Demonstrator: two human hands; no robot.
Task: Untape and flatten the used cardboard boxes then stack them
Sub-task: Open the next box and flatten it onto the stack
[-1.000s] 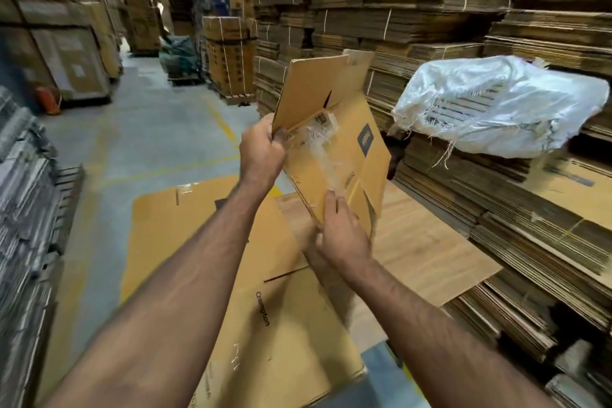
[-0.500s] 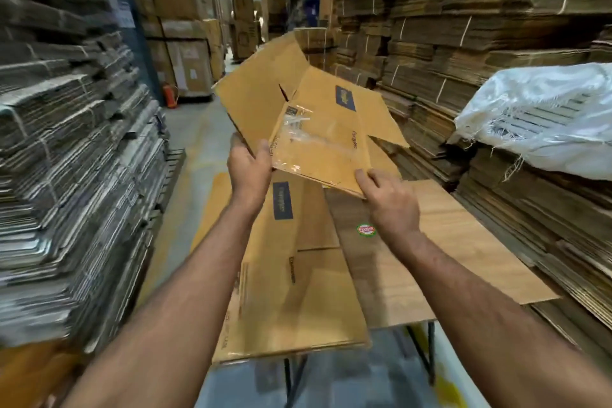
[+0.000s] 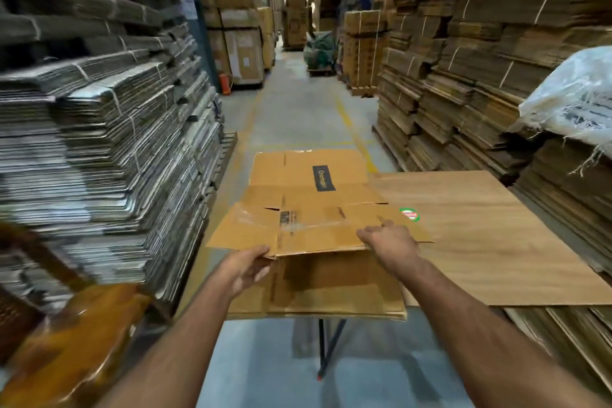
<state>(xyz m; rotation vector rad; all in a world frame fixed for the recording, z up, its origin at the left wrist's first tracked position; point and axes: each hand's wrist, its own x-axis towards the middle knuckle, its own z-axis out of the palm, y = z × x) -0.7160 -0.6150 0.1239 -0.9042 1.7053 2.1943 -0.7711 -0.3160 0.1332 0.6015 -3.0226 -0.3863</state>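
Note:
A flattened brown cardboard box (image 3: 308, 225) with strips of clear tape lies nearly level above another flattened box (image 3: 318, 288) on the table. My left hand (image 3: 246, 267) grips its near left edge, thumb on top. My right hand (image 3: 390, 238) holds its near right edge with the index finger stretched forward over the top. A third flattened box with a dark label (image 3: 311, 169) lies further back under it.
A wooden tabletop (image 3: 480, 242) with a round green and red sticker (image 3: 409, 214) extends to the right. Tall stacks of bundled flat cardboard (image 3: 99, 129) wall both sides of the aisle (image 3: 298, 116). A white sack (image 3: 576, 99) sits on the right stack. Orange-brown cardboard (image 3: 73, 351) lies bottom left.
The box was held upright and open with tape hanging; it now lies flat and low over the pile. Both hands have come down with it to its near edge.

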